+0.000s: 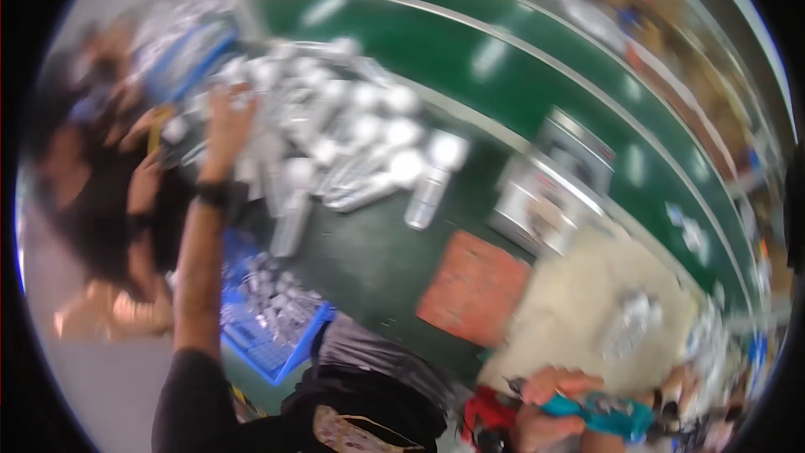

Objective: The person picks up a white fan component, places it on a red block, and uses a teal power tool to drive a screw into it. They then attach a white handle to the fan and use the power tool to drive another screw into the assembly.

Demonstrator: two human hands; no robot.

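My left arm, with a dark band on its wrist, stretches to the far left. There my left hand [229,127] closes its fingers on a small whitish part [242,101], blurred by motion. Beside it spreads a pile of white, round-headed parts with long silver bodies [340,122]; they look like lamps. One such part [428,197] lies at the pile's right end. Low on the right, my right hand [545,407] grips a teal object [608,413], perhaps a tool; its exact kind is smeared. A dark pointed bit shows by the fingers.
A blue crate [314,331] of small silver pieces stands near my lap. A red pad [474,288] and a beige mat [553,315] lie on the green table, with a silvery box [545,210] behind. Another person [109,193] works at left, near a blue tray [191,59].
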